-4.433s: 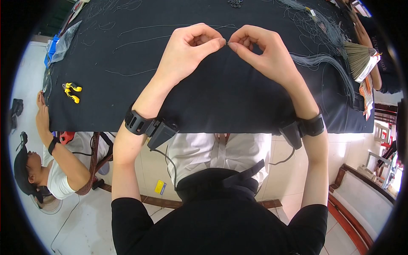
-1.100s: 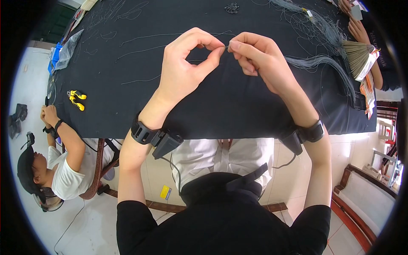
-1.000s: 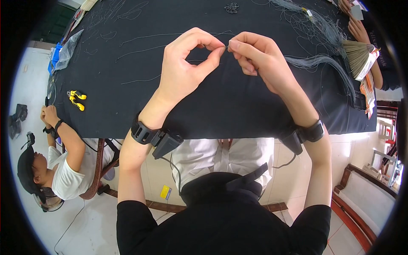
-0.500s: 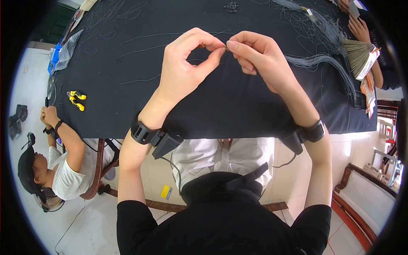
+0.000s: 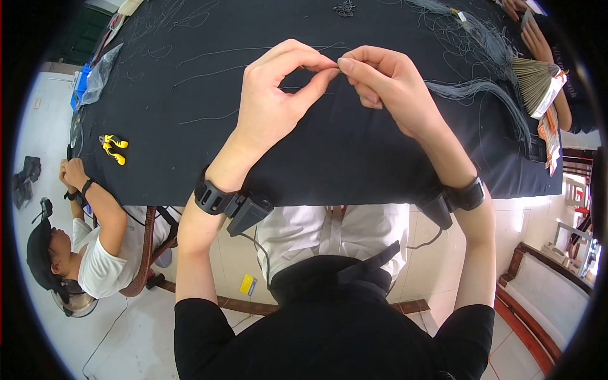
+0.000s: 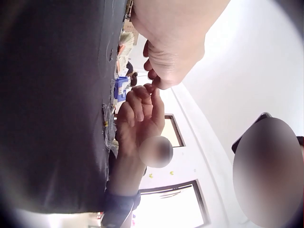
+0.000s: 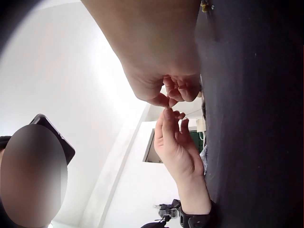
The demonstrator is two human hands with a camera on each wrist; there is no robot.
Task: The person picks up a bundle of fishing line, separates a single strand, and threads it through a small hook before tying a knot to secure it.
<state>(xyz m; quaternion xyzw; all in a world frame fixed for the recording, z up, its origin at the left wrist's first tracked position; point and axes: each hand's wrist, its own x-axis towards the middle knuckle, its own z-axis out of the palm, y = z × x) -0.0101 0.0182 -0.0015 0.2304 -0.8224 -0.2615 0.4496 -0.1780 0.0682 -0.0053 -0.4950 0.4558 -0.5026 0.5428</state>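
Note:
Over the black-covered table (image 5: 304, 164), my two hands meet fingertip to fingertip in the head view. My left hand (image 5: 272, 95) pinches a very thin grey line between thumb and index finger. From the right, my right hand (image 5: 392, 82) pinches at the same spot, thumb on top, its other fingers loosely bent. The pinched part is mostly hidden by the fingertips, and I cannot tell whether a small piece sits on it. Both wrist views show the fingertips touching or nearly so. Several loose grey strands (image 5: 212, 77) lie on the cloth beyond and left of my left hand.
Yellow-handled pliers (image 5: 115, 149) lie left. At right are a tangled grey line bundle (image 5: 484, 47) and a fan of cards (image 5: 535, 88). A small dark heap (image 5: 345, 9) lies at the back, a plastic bag (image 5: 101, 75) back left. A seated person (image 5: 104, 266) is at left.
Since the oldest frame, my right hand has turned, its thumb now over the index finger. Over the last second the fingertips have drawn slightly closer. The person at left has brought their hands together.

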